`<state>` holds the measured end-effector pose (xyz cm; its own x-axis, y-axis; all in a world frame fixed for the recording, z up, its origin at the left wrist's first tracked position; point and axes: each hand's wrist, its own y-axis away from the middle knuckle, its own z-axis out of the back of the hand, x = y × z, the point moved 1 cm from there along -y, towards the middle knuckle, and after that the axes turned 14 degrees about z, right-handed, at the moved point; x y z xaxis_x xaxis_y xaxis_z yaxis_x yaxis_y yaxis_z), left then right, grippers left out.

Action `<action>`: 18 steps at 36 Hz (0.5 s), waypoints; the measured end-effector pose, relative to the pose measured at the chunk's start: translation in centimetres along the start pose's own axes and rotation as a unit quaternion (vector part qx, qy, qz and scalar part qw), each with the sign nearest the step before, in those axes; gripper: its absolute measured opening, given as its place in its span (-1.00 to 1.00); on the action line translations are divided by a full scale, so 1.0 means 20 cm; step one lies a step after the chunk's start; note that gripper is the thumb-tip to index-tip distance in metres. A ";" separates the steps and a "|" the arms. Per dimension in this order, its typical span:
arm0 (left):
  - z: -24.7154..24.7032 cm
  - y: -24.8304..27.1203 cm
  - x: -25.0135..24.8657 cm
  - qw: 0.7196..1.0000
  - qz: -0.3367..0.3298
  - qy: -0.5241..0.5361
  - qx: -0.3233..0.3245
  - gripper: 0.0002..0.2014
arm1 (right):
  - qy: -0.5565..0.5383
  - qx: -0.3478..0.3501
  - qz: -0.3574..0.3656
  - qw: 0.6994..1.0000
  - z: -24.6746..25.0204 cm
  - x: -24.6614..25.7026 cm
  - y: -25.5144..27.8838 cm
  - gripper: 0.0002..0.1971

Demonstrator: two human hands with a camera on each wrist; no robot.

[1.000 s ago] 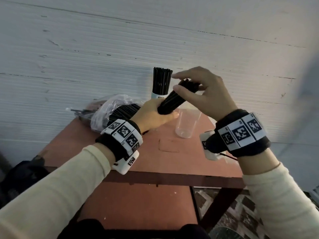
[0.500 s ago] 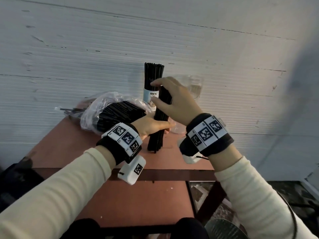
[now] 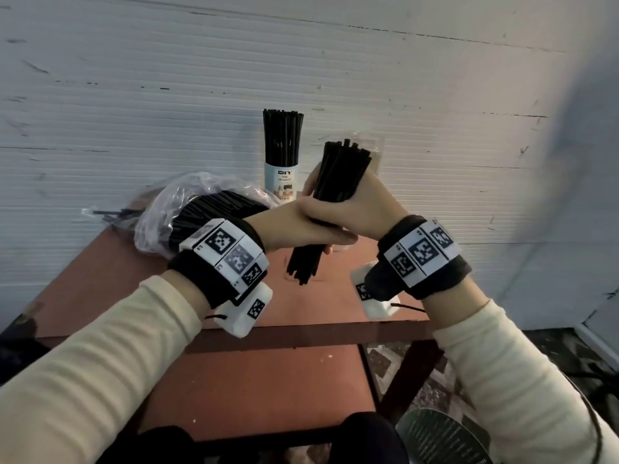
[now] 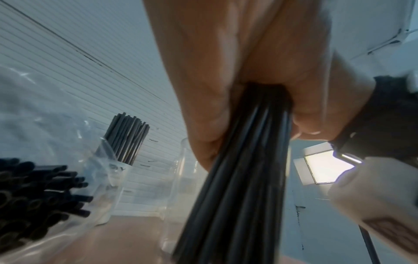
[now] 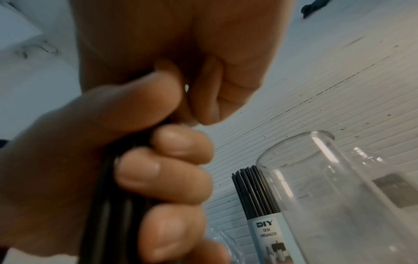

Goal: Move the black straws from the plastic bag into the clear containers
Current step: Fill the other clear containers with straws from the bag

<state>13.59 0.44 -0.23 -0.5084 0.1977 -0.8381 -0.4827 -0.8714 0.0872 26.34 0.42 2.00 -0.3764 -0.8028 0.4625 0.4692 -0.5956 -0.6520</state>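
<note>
A bundle of black straws (image 3: 338,175) stands nearly upright above the table, its top leaning right and its lower ends (image 3: 301,266) off the surface. My left hand (image 3: 311,234) grips it around the middle, and my right hand (image 3: 358,209) wraps it just above, its fingers lying over the left hand. The left wrist view shows the bundle (image 4: 237,178) coming out of the closed fist. An empty clear container (image 5: 339,196) stands just behind the hands. A labelled container (image 3: 280,179) at the wall is full of straws. The plastic bag (image 3: 174,199) lies at the left, holding more straws.
The red-brown table (image 3: 134,262) stands against a white ribbed wall (image 3: 167,95). A few loose straws (image 3: 110,214) lie by the bag's far end. A lower shelf (image 3: 251,390) sits beneath the tabletop, and patterned floor (image 3: 378,360) shows at the right.
The bundle, which stood on the table half a second ago, is now lifted off it and tilted. Both hands have closed together around its middle.
</note>
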 end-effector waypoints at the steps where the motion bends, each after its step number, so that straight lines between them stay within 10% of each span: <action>1: 0.00 -0.02 -0.01 1.000 -0.006 0.004 -0.012 -0.84 | -0.002 -0.015 0.006 1.000 0.01 0.01 0.00 -0.87; 9: 0.02 -0.25 -0.09 0.966 0.008 0.070 -0.247 -0.05 | -0.027 -0.248 0.017 0.968 0.30 -0.01 -0.16 -0.83; 18: 0.08 -0.54 -0.01 0.975 0.113 0.062 -0.179 0.19 | 0.051 -0.278 -0.071 0.957 0.45 -0.24 -0.37 -0.83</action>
<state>17.67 10.50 -0.12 -0.4716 -0.0550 -0.8801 -0.0764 -0.9917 0.1030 31.81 8.44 9.98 -0.4939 -0.6917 0.5269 -0.0779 -0.5683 -0.8191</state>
